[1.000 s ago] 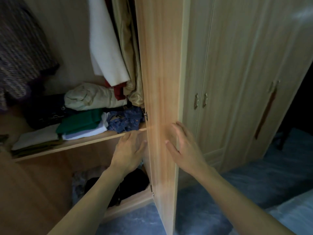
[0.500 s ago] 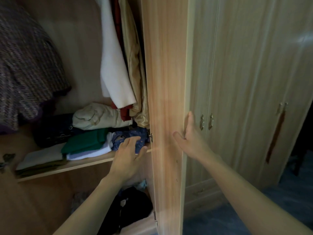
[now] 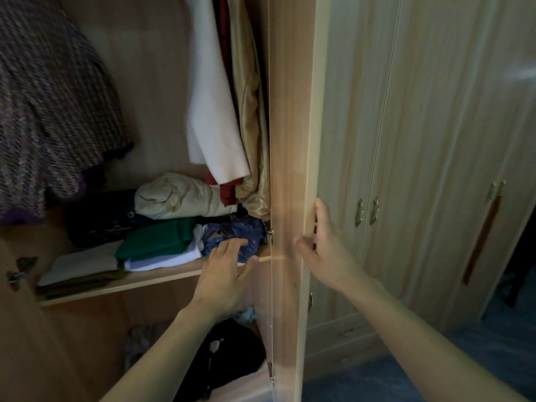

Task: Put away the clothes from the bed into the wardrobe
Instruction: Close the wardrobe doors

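Head view looks down into an open wardrobe compartment; the left hand (image 3: 224,274) reaches to the front of the wooden shelf (image 3: 162,278) with fingers spread and relaxed, fingertips resting on or just above the blue patterned garment (image 3: 237,233), holding nothing that I can make out; the right hand (image 3: 322,245) has its fingers curled round the pale edge of the open wardrobe door (image 3: 290,140), thumb on the near face, so that grip is closed on the door; the bed is out of sight, and the clothes in view already lie in the wardrobe: a green folded garment (image 3: 158,239) on white folded garments (image 3: 165,261), a rolled beige garment (image 3: 179,198) behind them, a dark garment (image 3: 98,219) to the left, and a white coat (image 3: 211,97) and a gold garment (image 3: 249,117) hanging above; a black garment (image 3: 232,352) lies in the lower compartment.

The step in hand looks like tucking the blue piece back on the shelf; to do it well, I would press it flat and push it inward, away from the shelf's front edge and from the hinge (image 3: 269,233) just beside it, so that no fabric catches; the right hand should steady the door meanwhile; any loose hem overhanging the shelf front should be folded under.
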Tool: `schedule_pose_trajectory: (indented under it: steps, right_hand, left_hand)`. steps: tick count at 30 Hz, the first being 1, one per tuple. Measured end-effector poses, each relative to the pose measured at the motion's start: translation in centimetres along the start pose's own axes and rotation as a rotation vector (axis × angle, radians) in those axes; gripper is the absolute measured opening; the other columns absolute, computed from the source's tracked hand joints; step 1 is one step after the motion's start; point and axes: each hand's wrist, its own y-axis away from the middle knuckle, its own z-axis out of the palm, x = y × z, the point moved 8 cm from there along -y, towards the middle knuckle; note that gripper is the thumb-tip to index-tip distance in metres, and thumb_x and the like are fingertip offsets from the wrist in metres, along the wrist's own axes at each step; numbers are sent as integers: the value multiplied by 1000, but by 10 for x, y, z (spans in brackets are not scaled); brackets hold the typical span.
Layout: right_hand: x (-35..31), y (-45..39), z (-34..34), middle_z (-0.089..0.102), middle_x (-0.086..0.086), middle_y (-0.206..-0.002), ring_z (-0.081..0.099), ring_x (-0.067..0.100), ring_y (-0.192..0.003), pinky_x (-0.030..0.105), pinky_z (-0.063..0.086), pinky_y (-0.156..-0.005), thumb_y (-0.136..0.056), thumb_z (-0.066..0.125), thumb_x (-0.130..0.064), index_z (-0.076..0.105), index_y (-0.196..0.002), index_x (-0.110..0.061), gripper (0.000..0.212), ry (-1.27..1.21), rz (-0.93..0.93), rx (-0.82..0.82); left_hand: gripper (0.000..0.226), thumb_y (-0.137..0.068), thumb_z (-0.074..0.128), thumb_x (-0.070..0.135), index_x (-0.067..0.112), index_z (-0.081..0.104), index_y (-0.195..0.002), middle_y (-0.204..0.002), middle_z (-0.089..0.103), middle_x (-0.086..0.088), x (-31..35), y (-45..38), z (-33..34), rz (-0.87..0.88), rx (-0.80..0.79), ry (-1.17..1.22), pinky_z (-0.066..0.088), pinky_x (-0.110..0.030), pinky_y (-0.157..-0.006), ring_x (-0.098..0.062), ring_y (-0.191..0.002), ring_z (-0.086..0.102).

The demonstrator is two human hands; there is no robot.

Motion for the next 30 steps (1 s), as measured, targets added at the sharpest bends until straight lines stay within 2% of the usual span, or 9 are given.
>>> schedule_pose_trajectory:
  steps: [2,5,9,13,19,21,23,26,30]
  right_hand:
    - [-13,2,6,32,-4,-157,45,9,-133,29,40,-108,-99,54,-35,-6,-156,-30,83,-9,-21,-17]
    - [-34,0,27,35,-21,-145,45,-13,-114,7,41,-96,-98,58,-31,-5,-155,-36,85,-67,-50,-58]
    - [-54,-8,57,31,-15,-156,43,-1,-131,39,47,-106,-95,62,-30,-6,-152,-48,91,-97,-84,-60]
    - [-76,-19,79,22,-30,-149,38,-1,-135,40,44,-109,-92,66,-23,0,-152,-51,94,-93,-109,-62]
    - [-101,-36,114,37,-12,-152,45,2,-130,40,46,-106,-93,65,-18,6,-151,-54,90,-56,-106,-60]
    - [-107,-40,126,41,-7,-149,54,-4,-109,38,46,-106,-94,64,-19,6,-150,-56,88,-29,-105,-76]
    - [-113,-46,140,42,-5,-145,48,-11,-89,31,46,-101,-95,62,-20,6,-151,-52,86,-17,-106,-104]
    - [-125,-59,157,40,-6,-141,51,1,-114,25,40,-101,-95,62,-21,4,-155,-45,87,-1,-126,-115]
    - [-132,-80,180,24,-5,-154,27,3,-139,22,23,-112,-96,61,-20,1,-155,-43,88,19,-179,-129]
  left_hand:
    - [60,-89,35,63,23,50,-132,-133,53,0,-4,1,-3,6,0,7,41,-45,-101,-22,-124,46]
    - [65,-87,30,67,24,50,-132,-133,53,1,-15,4,-15,26,5,12,42,-45,-101,-22,-124,47]
    - [65,-87,34,61,26,43,-141,-139,50,3,-32,8,-29,80,-24,-15,41,-43,-104,-21,-129,45]
    - [69,-92,53,42,31,24,-153,-150,38,7,-49,13,-42,156,-84,-66,35,-41,-112,-16,-139,33]
    - [70,-92,57,35,31,25,-154,-152,37,5,-79,10,-66,164,-121,-83,34,-35,-110,-18,-136,36]
    - [70,-92,57,34,32,24,-154,-152,36,6,-88,8,-70,163,-128,-80,34,-35,-111,-17,-136,35]
    - [74,-91,57,35,33,20,-155,-155,33,5,-100,6,-72,136,-142,-79,33,-38,-113,-18,-139,32]
    - [78,-90,59,37,31,17,-156,-155,33,4,-121,-1,-77,80,-152,-68,35,-41,-113,-20,-139,33]
    - [77,-91,60,34,25,20,-156,-155,33,2,-138,-14,-91,67,-129,-95,32,-40,-114,-22,-140,33]
